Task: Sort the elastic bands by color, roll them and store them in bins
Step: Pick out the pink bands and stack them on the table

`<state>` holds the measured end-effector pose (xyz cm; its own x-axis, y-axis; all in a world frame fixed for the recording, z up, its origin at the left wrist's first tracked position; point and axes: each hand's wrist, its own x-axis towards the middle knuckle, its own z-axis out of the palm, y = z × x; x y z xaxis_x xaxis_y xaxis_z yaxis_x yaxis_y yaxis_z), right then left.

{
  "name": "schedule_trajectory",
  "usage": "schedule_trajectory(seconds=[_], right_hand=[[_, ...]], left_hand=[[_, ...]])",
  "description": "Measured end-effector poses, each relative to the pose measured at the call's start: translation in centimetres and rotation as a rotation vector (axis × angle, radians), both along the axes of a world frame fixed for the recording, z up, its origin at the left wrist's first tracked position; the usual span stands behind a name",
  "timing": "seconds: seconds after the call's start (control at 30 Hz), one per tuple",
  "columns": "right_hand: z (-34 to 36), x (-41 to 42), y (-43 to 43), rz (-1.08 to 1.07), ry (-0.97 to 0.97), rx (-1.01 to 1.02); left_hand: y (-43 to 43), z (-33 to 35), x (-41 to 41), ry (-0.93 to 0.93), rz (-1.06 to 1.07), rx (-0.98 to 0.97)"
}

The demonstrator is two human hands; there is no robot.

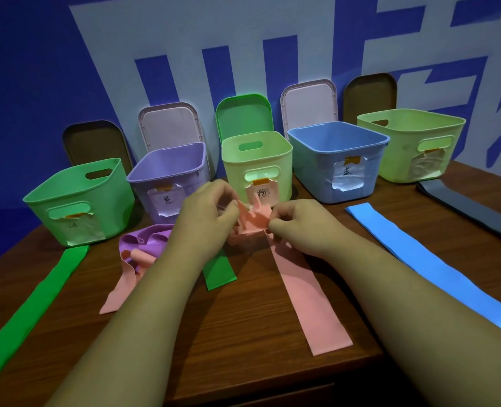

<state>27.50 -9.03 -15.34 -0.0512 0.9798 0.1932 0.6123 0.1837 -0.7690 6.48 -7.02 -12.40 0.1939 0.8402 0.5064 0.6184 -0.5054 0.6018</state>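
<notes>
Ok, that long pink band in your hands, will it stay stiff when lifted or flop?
Probably floppy: the pink band bunches and folds where the left hand and right hand pinch it. Likely thin and light: its tail lies flat along the table. Its crumpled start suggests a roll could loosen if released.

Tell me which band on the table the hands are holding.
The long pink band in the middle: the left hand and the right hand both pinch its crumpled far end. No hand holds the second pink band on the left.

bins (256,165) wall off rear, bare table (243,318) between bands (310,304)
</notes>
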Motion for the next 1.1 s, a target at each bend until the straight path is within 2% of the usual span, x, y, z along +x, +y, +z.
schedule_trajectory(seconds=[0.13,0.37,0.57,0.97,1.1], right_hand=[[0.1,-0.1,0.0,-0.049,-0.001,0.017],[0.5,-0.7,-0.5,-0.001,0.167,-0.102],[1.2,-1.0,-1.4,0.053,0.217,-0.128],[1.5,-0.9,-1.6,0.095,0.217,-0.114],[1.3,-0.7,-1.3,0.082,0.276,-0.099]], left_hand=[[-0.5,0.3,0.4,-0.168,0.02,-0.103],[-1.0,-0.1,1.9,-0.456,-0.108,-0.213],[-0.2,-0.5,1.7,-0.384,-0.07,-0.167],[-0.4,-0.6,2.0,-0.432,-0.146,-0.207],[-0.2,-0.5,1.7,-0.375,-0.1,-0.112]])
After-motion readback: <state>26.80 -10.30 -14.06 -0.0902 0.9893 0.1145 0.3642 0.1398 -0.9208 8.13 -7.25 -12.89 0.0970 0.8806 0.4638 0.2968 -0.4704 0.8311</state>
